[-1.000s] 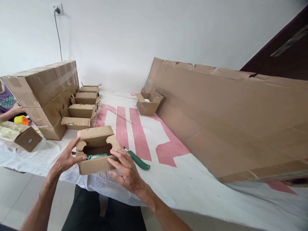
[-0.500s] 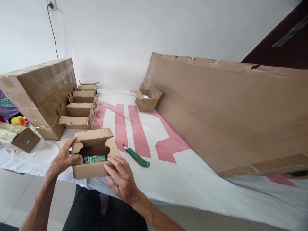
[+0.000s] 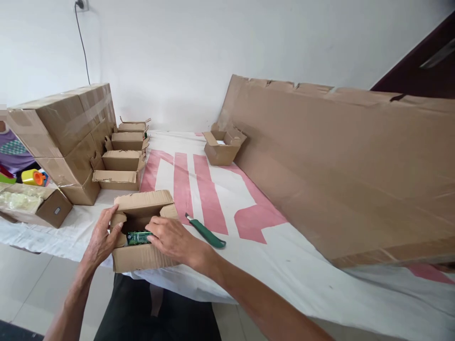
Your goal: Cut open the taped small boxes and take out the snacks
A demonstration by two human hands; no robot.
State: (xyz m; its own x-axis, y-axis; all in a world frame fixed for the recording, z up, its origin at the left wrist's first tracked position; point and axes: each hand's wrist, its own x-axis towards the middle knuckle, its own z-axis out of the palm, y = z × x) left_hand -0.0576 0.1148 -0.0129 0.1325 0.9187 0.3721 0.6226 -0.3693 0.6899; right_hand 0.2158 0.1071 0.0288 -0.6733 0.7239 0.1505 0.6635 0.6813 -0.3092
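Note:
An open cardboard box (image 3: 137,260) sits at the table's near edge with its flaps folded out. My left hand (image 3: 103,239) grips the left wall of this box, thumb over the small side flap and fingers outside. Inside lies a shiny green packet (image 3: 137,237) with dark and light print. Reaching in over the box's right side, my right hand (image 3: 170,239) has its fingers bent and closed on the right end of the packet. The fingertips are partly hidden. To the right, a green utility knife (image 3: 206,232) rests on the cloth.
Taped cartons (image 3: 67,128) are stacked at the left, with several open boxes (image 3: 115,177) lined up beside them. A small open box (image 3: 222,154) stands farther back. A large cardboard sheet (image 3: 337,175) leans at the right. A yellow tape roll (image 3: 30,177) lies far left.
My right hand has moved from the box's front right edge inward onto the packet. My left hand stays on the left wall. The whole view has shifted slightly.

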